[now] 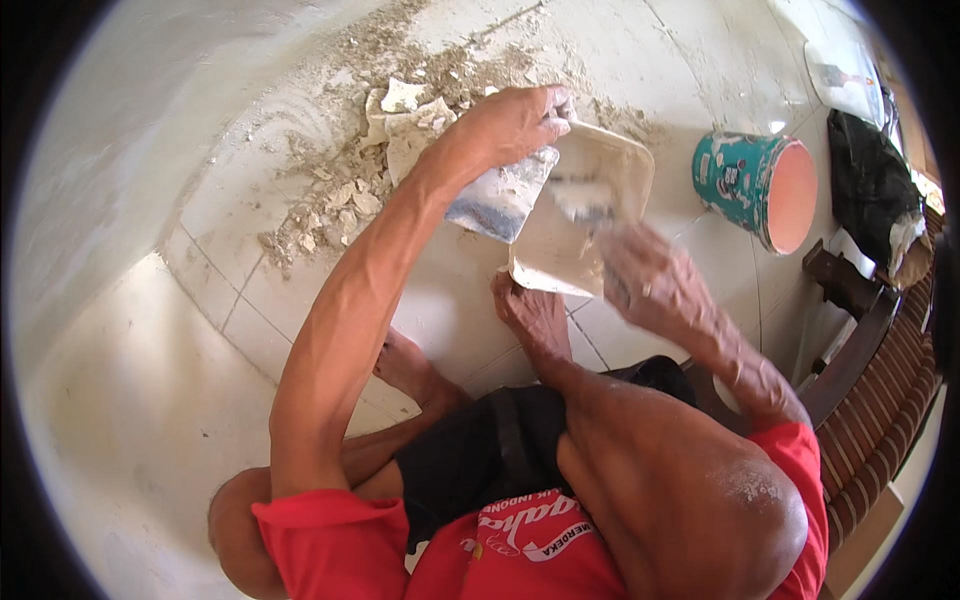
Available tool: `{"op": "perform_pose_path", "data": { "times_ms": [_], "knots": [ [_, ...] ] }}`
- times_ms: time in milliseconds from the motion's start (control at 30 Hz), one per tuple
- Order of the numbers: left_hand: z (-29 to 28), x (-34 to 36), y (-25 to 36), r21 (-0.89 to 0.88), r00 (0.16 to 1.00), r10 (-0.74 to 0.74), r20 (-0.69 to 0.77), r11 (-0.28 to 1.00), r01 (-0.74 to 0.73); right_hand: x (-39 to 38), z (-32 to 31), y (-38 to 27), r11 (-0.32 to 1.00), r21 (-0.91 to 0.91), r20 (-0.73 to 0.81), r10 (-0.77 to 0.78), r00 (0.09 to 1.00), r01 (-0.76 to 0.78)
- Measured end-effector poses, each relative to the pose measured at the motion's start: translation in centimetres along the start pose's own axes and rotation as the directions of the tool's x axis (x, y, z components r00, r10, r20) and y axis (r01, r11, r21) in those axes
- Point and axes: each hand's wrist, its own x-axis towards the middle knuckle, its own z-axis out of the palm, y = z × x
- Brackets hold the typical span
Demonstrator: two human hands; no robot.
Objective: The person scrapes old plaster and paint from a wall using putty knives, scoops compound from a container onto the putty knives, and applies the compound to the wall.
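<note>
My left hand (515, 120) reaches forward and grips a wide metal scraper blade (500, 200) smeared with pale plaster. The blade lies against the left edge of a cream square board (600, 165) that is tilted above the tiled floor. My right hand (650, 280) is blurred by motion at the board's lower right. It seems to press a small scraper with a lump of white plaster (585, 200) onto the board's face; its grip is too blurred to make out. My bare feet (535, 315) rest on the tiles just below the board.
A pile of broken plaster and dust (350, 190) lies on the floor by the white wall (120, 150). A teal bucket (745, 180) lies on its side at the right, near a black bag (870, 185). A slatted wooden bench (885, 390) stands at the far right.
</note>
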Motion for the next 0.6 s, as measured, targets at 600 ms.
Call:
{"op": "perform_pose_path", "data": {
  "times_ms": [600],
  "knots": [
    [-0.4,-0.4,0.7,-0.043,0.996,-0.081,0.028,0.996,0.082,1.2,1.3,-1.9,0.99,-0.006,-0.045,-0.142,0.989,0.142]
  ]
}}
